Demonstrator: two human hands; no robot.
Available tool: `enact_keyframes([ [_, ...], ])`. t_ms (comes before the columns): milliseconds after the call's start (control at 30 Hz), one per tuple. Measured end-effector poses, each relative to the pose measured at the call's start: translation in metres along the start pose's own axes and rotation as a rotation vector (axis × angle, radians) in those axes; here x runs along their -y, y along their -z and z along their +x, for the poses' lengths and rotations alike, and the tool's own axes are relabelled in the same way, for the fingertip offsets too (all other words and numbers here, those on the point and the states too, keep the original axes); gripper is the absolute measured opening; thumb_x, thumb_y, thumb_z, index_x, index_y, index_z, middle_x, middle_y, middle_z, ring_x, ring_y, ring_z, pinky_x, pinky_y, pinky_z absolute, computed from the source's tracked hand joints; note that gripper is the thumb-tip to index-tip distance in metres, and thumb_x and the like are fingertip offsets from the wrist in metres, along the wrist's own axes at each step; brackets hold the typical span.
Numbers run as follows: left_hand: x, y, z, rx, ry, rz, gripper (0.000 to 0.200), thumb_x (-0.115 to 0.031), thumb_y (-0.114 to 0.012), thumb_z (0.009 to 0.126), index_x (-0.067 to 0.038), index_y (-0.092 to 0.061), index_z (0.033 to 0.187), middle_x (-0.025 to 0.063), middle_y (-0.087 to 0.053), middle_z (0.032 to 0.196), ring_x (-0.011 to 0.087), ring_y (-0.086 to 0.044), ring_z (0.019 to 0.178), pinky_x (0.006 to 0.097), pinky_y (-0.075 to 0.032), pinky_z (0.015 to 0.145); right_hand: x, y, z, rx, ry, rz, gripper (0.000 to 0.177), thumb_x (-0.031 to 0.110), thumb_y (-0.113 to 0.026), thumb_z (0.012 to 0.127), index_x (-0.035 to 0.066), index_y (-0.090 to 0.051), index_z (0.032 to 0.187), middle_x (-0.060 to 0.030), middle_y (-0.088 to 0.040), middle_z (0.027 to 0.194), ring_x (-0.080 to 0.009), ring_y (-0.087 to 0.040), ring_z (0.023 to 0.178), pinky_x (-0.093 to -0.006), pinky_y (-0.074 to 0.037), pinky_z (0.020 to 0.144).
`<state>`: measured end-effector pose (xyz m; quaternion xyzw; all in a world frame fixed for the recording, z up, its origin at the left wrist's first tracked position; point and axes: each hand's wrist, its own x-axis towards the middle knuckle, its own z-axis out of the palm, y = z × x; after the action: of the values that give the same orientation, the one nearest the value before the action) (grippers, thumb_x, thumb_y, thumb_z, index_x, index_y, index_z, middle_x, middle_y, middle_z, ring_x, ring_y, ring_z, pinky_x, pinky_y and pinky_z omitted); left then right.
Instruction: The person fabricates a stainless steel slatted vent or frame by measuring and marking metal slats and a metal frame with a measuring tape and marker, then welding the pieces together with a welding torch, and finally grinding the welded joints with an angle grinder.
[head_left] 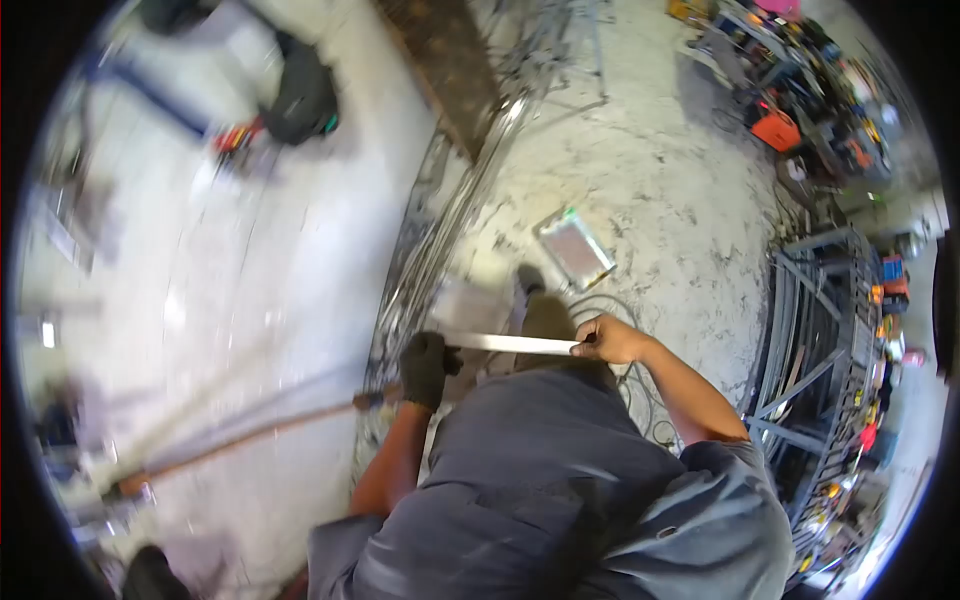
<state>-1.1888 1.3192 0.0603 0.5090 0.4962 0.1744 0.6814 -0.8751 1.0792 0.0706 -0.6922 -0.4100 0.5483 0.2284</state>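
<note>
A flat, pale strip (512, 344), straight and narrow, spans the gap between my two hands in front of my waist. My left hand (424, 370), in a dark glove, is closed around its left end. At the other end, my right hand (606, 340) pinches the strip between thumb and fingers. The strip's material cannot be made out. Below it are my trouser leg (547, 315) and one dark shoe (530, 278) on the floor.
A rectangular framed panel (575, 250) lies on the stained floor ahead, near a loose cable (650, 405). Long metal bars (440, 240) run along the left beside a rusty brown plate (445, 70). A metal rack (800, 382) and a cluttered tool pile (820, 90) stand right.
</note>
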Motion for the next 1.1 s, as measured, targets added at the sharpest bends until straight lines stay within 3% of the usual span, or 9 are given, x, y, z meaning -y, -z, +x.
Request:
enact_keyframes([
  [133,-0.023,-0.085,0.112,0.361,0.054,0.291,0.011,-0.013,-0.076,0.093,-0.005,-0.077,0.1,0.0098,-0.078,0.093,0.0256,-0.078,0.077,0.0392,-0.064,0.072,-0.14,0.089,0.044,-0.056,0.162,-0.065,0.02,0.016,-0.082,0.094,0.004,-0.077,0.109,-0.0082,-0.078,0.096,-0.0196,-0.071,0.086,-0.0395,-0.058,0.076],
  [200,-0.009,-0.129,0.193,0.725,-0.721,1.15,0.015,-0.02,-0.079,0.093,-0.006,-0.077,0.089,0.0096,-0.076,0.088,0.0251,-0.078,0.08,0.0399,-0.063,0.074,-0.162,0.139,0.032,0.041,-0.048,0.092,0.018,0.016,-0.08,0.092,0.005,-0.078,0.105,-0.0084,-0.077,0.09,-0.0195,-0.072,0.08,-0.0401,-0.058,0.073],
  [233,-0.077,-0.193,0.178,0.715,-0.129,0.941,0.015,-0.021,-0.081,0.09,-0.007,-0.077,0.088,0.0111,-0.075,0.09,0.0296,-0.077,0.09,0.0459,-0.062,0.08,-0.207,0.137,0.041,-0.027,-0.054,0.029,0.017,0.015,-0.078,0.09,0.006,-0.079,0.104,-0.0058,-0.075,0.082,-0.0174,-0.07,0.074,-0.0394,-0.056,0.068],
  [300,-0.084,-0.257,0.231,1.035,-1.182,1.373,0.023,-0.027,-0.073,0.1,-0.006,-0.076,0.089,0.0144,-0.075,0.095,0.034,-0.076,0.094,0.0474,-0.062,0.082,-0.229,0.155,0.011,-0.091,-0.079,0.066,0.017,0.013,-0.073,0.089,0.009,-0.08,0.103,-0.0059,-0.072,0.076,-0.0165,-0.067,0.069,-0.0393,-0.053,0.06],
  [633,-0.232,-0.584,0.294,2.01,-1.029,1.199,0.031,-0.031,-0.065,0.104,-0.02,-0.079,0.13,0.0165,-0.075,0.099,0.0382,-0.075,0.091,0.0489,-0.061,0.077,-0.19,0.204,-0.149,-1.246,-0.211,0.531,0.021,0.022,-0.09,0.092,0.006,-0.08,0.102,-0.0048,-0.073,0.084,-0.0178,-0.064,0.077,-0.0374,-0.053,0.074],
  [767,-0.221,-0.671,0.307,2.172,-1.572,1.102,0.034,-0.028,-0.059,0.106,-0.021,-0.078,0.133,0.0172,-0.076,0.102,0.0413,-0.074,0.089,0.0503,-0.059,0.077,-0.145,0.279,-0.172,-1.545,-0.248,0.709,0.024,0.021,-0.093,0.092,0.004,-0.077,0.096,-0.0012,-0.07,0.08,-0.0124,-0.061,0.077,-0.0341,-0.051,0.072],
  [967,-0.185,-0.84,0.292,2.36,-0.885,1.22,0.026,-0.03,-0.061,0.107,-0.01,-0.077,0.113,0.0204,-0.074,0.107,0.044,-0.069,0.107,0.0516,-0.054,0.091,-0.191,0.37,-0.191,-1.924,-0.277,0.764,0.025,0.016,-0.094,0.091,0.003,-0.072,0.089,0.0003,-0.066,0.078,-0.0106,-0.059,0.076,-0.0323,-0.05,0.071],
  [1033,-0.162,-0.912,0.297,2.625,-1.224,1.122,0.029,-0.033,-0.064,0.104,-0.009,-0.075,0.114,0.0204,-0.073,0.106,0.044,-0.068,0.106,0.0519,-0.053,0.092,-0.225,0.387,-0.179,-2.032,-0.265,0.807,0.027,0.017,-0.094,0.09,0.003,-0.072,0.09,-0.0016,-0.066,0.078,-0.0118,-0.057,0.074,-0.0338,-0.05,0.069],
  [1100,-0.164,-0.986,0.286,2.705,-1.197,1.084,0.029,-0.033,-0.066,0.102,-0.008,-0.075,0.114,0.0202,-0.073,0.105,0.0436,-0.068,0.103,0.0516,-0.053,0.09,-0.244,0.419,-0.191,-2.118,-0.344,0.889,0.024,0.014,-0.092,0.092,0.003,-0.071,0.088,-0.0011,-0.07,0.08,-0.0103,-0.061,0.078,-0.0321,-0.052,0.072],
])
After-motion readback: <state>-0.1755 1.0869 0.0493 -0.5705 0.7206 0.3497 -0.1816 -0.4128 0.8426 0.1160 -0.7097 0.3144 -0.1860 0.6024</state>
